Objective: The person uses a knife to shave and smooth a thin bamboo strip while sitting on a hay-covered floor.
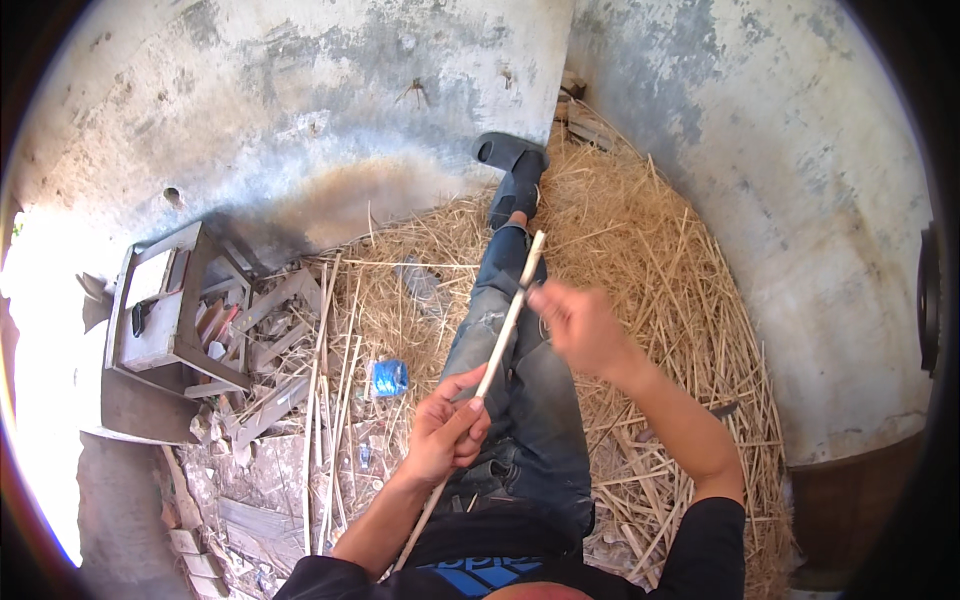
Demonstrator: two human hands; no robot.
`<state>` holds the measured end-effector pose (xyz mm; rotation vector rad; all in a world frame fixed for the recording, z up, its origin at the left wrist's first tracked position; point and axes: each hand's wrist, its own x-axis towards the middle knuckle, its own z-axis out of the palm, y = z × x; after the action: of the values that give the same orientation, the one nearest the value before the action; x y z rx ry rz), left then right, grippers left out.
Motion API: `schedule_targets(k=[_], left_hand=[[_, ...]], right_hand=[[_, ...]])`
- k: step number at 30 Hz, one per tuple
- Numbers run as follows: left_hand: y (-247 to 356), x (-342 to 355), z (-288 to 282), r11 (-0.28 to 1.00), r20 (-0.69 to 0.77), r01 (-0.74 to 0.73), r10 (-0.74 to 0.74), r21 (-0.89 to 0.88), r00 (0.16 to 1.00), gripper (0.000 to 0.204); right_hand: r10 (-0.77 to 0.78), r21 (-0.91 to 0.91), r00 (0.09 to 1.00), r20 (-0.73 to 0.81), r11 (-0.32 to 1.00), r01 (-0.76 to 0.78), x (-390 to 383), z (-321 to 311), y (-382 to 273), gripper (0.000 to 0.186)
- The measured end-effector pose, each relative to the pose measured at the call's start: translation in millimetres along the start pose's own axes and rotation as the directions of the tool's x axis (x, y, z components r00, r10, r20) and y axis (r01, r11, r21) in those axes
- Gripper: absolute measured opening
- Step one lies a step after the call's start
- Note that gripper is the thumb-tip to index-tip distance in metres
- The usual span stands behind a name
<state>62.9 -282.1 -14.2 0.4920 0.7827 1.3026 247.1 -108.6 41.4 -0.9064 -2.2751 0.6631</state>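
My left hand [448, 432] is closed around a long, pale wooden stick [508, 325], gripping it between thumb and fingers. The stick slants up and away over my legs, its lower end running back beside my left forearm. Near its far end, my right hand [577, 322] is closed and a little blurred by motion. A small dark tool [524, 287] pokes out from these fingers and meets the stick; most of it is hidden in the fist, so its kind is unclear. Under the stick lie my legs in worn blue jeans [485, 320].
Dry straw-like strips and shavings [640, 260] cover the floor ahead and right. Several long, thin sticks [325, 400] lie at left, near a blue roll [389, 378]. A wooden cabinet [165, 310] with scrap wood stands farther left. Plastered walls [330, 90] enclose the space.
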Motion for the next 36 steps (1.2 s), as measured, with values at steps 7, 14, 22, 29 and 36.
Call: schedule_targets(k=[7, 14, 22, 29, 36], left_hand=[[4, 8, -2, 1.000, 0.028, -0.009, 0.009, -0.010, 1.000, 0.040], [4, 0, 1, 0.999, 0.028, -0.014, 0.015, -0.038, 0.999, 0.039], [2, 0, 5, 0.998, 0.028, -0.048, 0.046, 0.041, 0.999, 0.041], [-2, -1, 0, 0.998, 0.051, -0.057, 0.056, 0.024, 0.997, 0.042], [-3, -1, 0, 0.998, 0.109, -0.067, 0.066, 0.006, 0.992, 0.044]], right_hand=[[0.008, 0.214, 0.997, 0.078, 0.976, -0.025, -18, 25, -10, 0.037], [0.350, 0.668, 0.937, -0.001, 0.697, -0.260, 3, -9, 0, 0.031], [0.265, 0.492, 0.962, -0.073, 0.848, -0.196, 14, -17, -15, 0.019], [0.256, 0.510, 0.964, -0.074, 0.840, -0.184, 15, -32, 1, 0.017], [0.264, 0.540, 0.955, -0.135, 0.828, -0.153, 14, -34, -5, 0.015]])
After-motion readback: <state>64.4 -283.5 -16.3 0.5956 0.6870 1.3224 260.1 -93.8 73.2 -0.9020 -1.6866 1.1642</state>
